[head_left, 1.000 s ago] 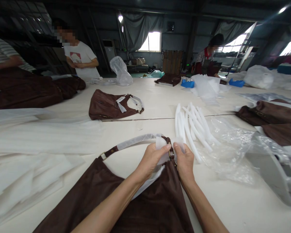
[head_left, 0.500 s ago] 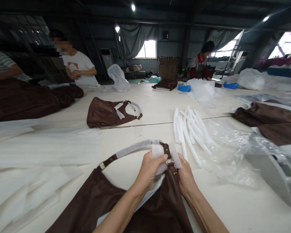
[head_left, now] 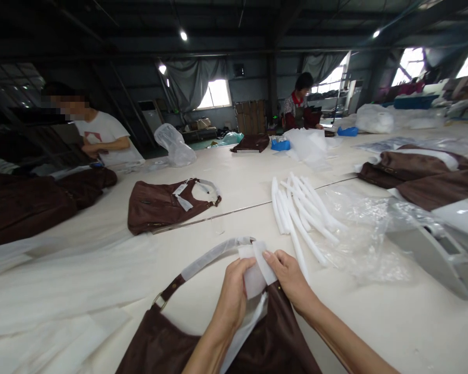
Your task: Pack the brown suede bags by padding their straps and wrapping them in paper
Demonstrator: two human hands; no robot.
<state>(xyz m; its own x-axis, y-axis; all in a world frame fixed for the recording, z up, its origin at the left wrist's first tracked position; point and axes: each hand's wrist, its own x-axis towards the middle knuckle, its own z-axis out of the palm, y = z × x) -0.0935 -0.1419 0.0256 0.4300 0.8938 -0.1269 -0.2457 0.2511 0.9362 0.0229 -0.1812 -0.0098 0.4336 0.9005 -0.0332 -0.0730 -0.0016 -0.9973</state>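
A brown handbag (head_left: 292,332) lies in front of me, its strap (head_left: 214,257) arched away and partly wrapped in white film. Around the right end of that strap, a white foam sheet (head_left: 265,265) is folded over the buckle and hides it. My left hand (head_left: 236,285) pinches the sheet's left side between thumb and fingers. From the right, my right hand (head_left: 286,272) grips the sheet's other flap, thumb pressed on top. The metal ring (head_left: 159,301) at the strap's left end is bare. White padding shows inside the bag's opening.
Several white foam rods (head_left: 296,208) and crumpled clear plastic (head_left: 366,244) lie to the right, beside a grey tape dispenser-like object (head_left: 437,254). Another brown bag (head_left: 159,205) lies ahead. White sheets (head_left: 81,280) spread at left. Two people (head_left: 105,135) stand across the table.
My right hand has brought the foam sheet's right flap over the strap's buckle, covering it. The camera view has turned to the right.
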